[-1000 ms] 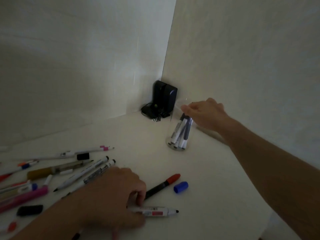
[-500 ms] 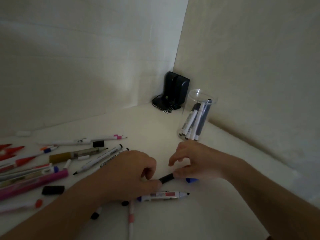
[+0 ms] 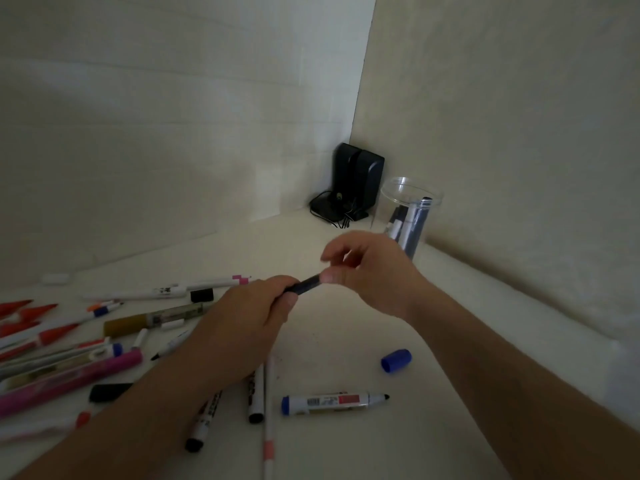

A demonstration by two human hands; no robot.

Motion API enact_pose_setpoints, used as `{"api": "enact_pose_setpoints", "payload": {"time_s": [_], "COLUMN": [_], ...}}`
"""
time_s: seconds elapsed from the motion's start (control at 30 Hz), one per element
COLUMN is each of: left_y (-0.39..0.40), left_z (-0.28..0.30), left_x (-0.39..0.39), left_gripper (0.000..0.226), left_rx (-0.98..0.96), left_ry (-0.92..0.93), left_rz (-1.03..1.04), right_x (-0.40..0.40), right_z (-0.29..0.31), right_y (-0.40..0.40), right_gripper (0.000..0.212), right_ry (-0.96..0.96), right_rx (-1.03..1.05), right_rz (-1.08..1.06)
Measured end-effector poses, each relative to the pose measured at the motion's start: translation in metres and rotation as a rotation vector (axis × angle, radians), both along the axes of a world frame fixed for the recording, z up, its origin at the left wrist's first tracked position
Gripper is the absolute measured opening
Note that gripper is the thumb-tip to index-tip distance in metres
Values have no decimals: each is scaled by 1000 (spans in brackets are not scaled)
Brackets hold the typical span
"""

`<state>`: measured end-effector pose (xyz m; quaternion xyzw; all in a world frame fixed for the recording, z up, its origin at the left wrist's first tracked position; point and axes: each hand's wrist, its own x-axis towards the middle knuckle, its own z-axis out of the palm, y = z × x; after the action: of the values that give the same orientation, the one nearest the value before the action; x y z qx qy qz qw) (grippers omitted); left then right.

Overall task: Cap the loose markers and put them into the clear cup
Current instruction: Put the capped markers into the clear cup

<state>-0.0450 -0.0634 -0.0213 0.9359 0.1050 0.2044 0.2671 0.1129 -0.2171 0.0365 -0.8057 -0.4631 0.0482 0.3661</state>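
My left hand (image 3: 247,318) grips one end of a dark marker (image 3: 306,284) lifted above the table. My right hand (image 3: 370,271) pinches the marker's other end, and its fingers hide the tip and any cap there. The clear cup (image 3: 408,209) stands behind my right hand near the corner with several markers upright in it. A loose blue cap (image 3: 396,361) lies on the table to the right. An uncapped white marker with a blue end (image 3: 334,400) lies near the front.
Many pens and markers (image 3: 86,341) lie scattered over the left of the table, with a black cap (image 3: 109,392) among them. A black device with cables (image 3: 353,183) sits in the corner. Walls close off the back and right.
My right hand left the cup and came down to the red-capped dark marker. Both hands have lifted that marker off the table. The blue cap now lies uncovered.
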Motion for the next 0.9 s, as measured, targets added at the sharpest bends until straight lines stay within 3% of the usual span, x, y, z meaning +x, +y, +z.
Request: {"api": "enact_pose_setpoints", "payload": {"time_s": [0.13,0.23,0.3,0.47,0.63,0.9], "left_y": [-2,-7,-10,-10,-11,-17], "left_z": [-1,0,1,4,4,1], "left_x": [-1,-2,-3,-5,-7,-4], "left_gripper": [21,22,26,23,32,34], "left_rx": [-133,-240,-278,-278,-262,-349], "left_ry": [-74,-83,-90,-113,-93,-190], "left_rz": [-24,-80,-99,-83,-84,-48], "right_x": [-6,-10,-8,-6,-14,-43], "right_z": [-12,-22,-21,-18,-22,-26], "right_y": [14,25,26,15,15,32], "right_gripper": [30,29,28,14,20,41], "right_ry": [584,853,859,666,614,725], "right_rx": [548,746,778,710,710,722], "right_rz": [-33,-86,-111,-83,-19,113]}}
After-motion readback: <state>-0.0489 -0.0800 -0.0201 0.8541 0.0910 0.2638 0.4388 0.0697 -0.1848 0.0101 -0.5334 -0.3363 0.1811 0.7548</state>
